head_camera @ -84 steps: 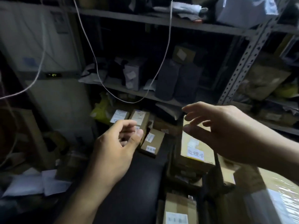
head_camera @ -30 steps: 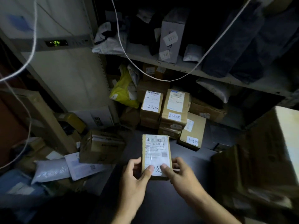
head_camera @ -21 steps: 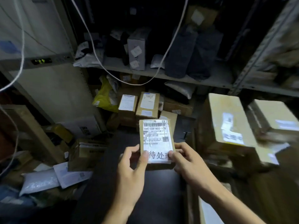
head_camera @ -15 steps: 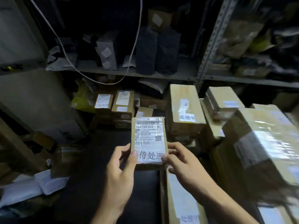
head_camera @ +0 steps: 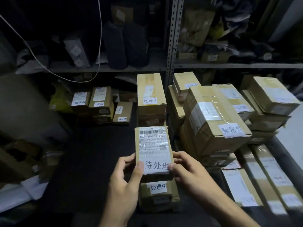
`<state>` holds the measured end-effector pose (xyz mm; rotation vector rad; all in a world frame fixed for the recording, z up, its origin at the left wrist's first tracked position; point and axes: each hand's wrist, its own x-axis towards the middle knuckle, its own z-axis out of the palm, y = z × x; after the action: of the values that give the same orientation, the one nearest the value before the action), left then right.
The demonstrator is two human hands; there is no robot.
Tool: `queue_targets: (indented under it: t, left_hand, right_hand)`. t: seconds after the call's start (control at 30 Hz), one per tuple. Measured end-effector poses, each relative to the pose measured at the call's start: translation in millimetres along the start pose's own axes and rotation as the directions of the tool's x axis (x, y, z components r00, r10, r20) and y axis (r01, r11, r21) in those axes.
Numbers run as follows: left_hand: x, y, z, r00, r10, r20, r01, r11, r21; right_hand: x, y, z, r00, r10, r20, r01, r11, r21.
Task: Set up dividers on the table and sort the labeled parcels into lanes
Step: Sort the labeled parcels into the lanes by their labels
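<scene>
Hands: two, left hand [head_camera: 124, 182] and right hand [head_camera: 190, 174].

Small parcel [head_camera: 153, 149] held between them: one.

Parcels at far left of the table [head_camera: 91, 169]: three in view, first [head_camera: 80, 102], second [head_camera: 100, 102], third [head_camera: 123, 113].

Tall box [head_camera: 150, 94] in the middle, far: one.

Low box [head_camera: 157, 194] near, under the held parcel: one.

Large taped box [head_camera: 214, 122] at right: one, atop a stack too crowded to count.

Long flat boxes [head_camera: 255, 179] near right: three at least.

White cord [head_camera: 98, 38] hanging at far left: one.

Slotted shelf post [head_camera: 172, 38]: one.
</scene>
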<state>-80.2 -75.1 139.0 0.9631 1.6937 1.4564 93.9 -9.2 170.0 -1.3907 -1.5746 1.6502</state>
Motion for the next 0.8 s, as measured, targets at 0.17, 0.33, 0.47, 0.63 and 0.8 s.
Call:
queue_targets:
  t: [0.17, 0.33, 0.47, 0.63, 0.8]
  left_hand:
    - [5, 2, 5, 0.998, -0.008, 0.056, 0.01, 1.0, -0.019]
    - [18, 9, -1, 0.993, -0.014, 0.115, 0.015, 1.0, -0.009]
    - [26, 17, -7, 0.99, -0.026, 0.141, 0.03, 0.999, -0.022]
    - [35, 21, -14, 0.985, -0.042, 0.169, 0.046, 0.999, -0.021]
    - [39, 23, -9, 0.982, -0.032, 0.184, 0.033, 0.999, -0.002]
  right_hand:
    - [-3, -2, -6, 1.0, 0.003, -0.022, -0.003, 1.0, 0.007]
    - [-2, -7, -3, 0.996, 0.019, -0.082, -0.021, 1.0, -0.017]
    - [3, -15, 4, 0.995, 0.02, -0.096, -0.022, 1.0, -0.021]
    - [7, -21, 10, 0.995, 0.02, -0.096, -0.022, 0.999, -0.024]
    - [5, -21, 4, 0.992, -0.023, -0.124, 0.021, 1.0, -0.021]
